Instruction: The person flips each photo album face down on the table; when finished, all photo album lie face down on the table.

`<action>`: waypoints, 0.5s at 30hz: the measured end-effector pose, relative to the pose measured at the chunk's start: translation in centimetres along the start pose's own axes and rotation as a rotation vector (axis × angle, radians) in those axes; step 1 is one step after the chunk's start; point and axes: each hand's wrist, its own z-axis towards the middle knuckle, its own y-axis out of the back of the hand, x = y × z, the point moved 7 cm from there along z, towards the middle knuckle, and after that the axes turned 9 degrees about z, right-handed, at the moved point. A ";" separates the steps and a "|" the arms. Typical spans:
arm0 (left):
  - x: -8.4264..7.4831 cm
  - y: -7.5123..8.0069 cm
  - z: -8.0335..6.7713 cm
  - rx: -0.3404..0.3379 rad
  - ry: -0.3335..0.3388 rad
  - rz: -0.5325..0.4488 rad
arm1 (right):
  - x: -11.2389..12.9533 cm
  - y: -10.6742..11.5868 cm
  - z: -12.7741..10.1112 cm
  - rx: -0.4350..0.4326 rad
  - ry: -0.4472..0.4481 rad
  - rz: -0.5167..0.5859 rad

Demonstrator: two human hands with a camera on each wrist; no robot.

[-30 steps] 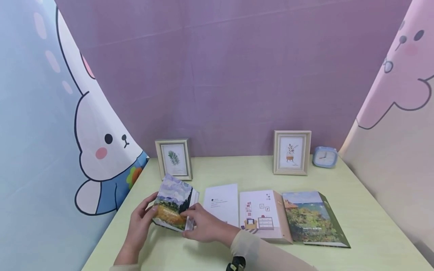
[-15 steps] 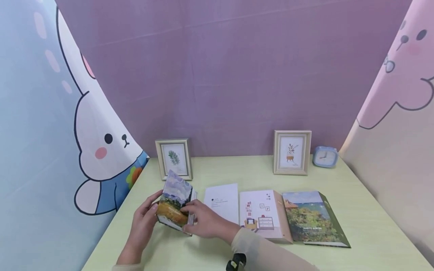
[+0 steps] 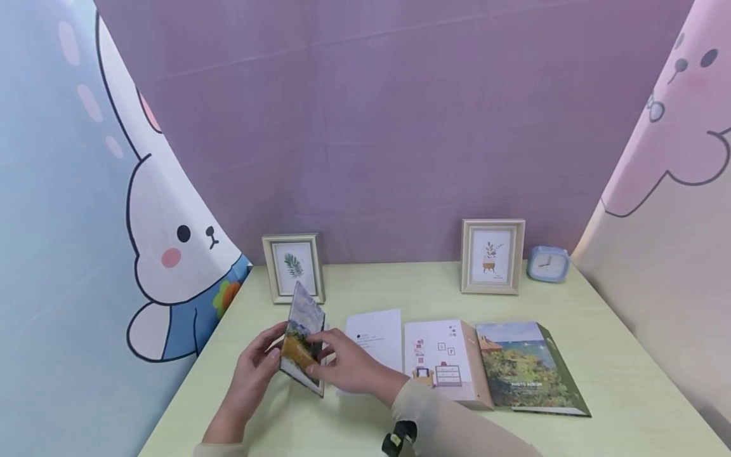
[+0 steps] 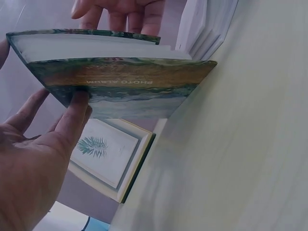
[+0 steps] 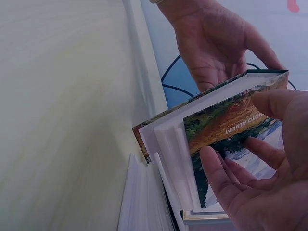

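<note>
In the head view my left hand (image 3: 255,371) holds a small photo album (image 3: 302,336) by its left side, thumb towards the front. The album stands tilted above the table, its painted landscape cover turned rightwards. My right hand (image 3: 356,365) touches that cover with its fingertips. In the left wrist view the left hand (image 4: 33,159) has a finger on the other printed cover, and part of the right hand (image 4: 125,17) shows behind the album (image 4: 115,82). From the right wrist, the right hand's extended fingers (image 5: 216,168) rest on the "PHOTO ALBUM" cover (image 5: 231,122).
On the table (image 3: 622,381) lie a white-covered book (image 3: 377,336), a thick album with a furniture drawing (image 3: 436,355), and a seaside-painting photo album (image 3: 525,365). Behind stand a leaf picture frame (image 3: 294,266), a plant picture frame (image 3: 491,257) and a blue clock (image 3: 547,264).
The small album has turned more edge-on, its front swinging to the right. My left hand has shifted slightly right and up with it; the right hand stays at the cover.
</note>
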 end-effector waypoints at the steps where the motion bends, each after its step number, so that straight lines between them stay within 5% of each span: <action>1: 0.0 -0.1 0.0 0.004 -0.003 0.009 | 0.1 0.0 0.0 -0.001 0.004 0.002; 15: 0.0 -0.9 0.1 0.054 -0.001 0.053 | -0.2 0.5 0.5 -0.023 -0.010 0.269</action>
